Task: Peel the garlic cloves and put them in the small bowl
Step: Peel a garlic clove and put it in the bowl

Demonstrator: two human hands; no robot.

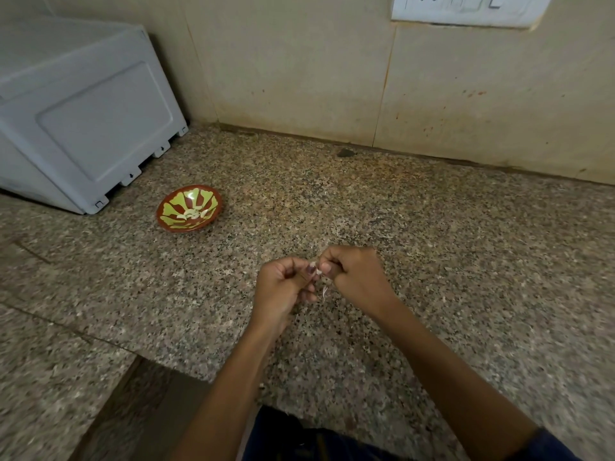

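Both forearms are bare. The right arm has a dark blue sleeve at its upper end. The left hand has dark polish on its thumbnail.

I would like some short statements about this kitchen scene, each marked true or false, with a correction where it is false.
1. Both hands pinch one garlic clove between them. True: the left hand and the right hand meet on it above the counter.
2. The small bowl is empty. False: a few pale peeled cloves lie in it.
3. The bowl stands to the left of the hands. True.
4. The bowl sits on top of the white appliance. False: it stands on the counter, beside the appliance.
5. A switch panel is on the wall. True.
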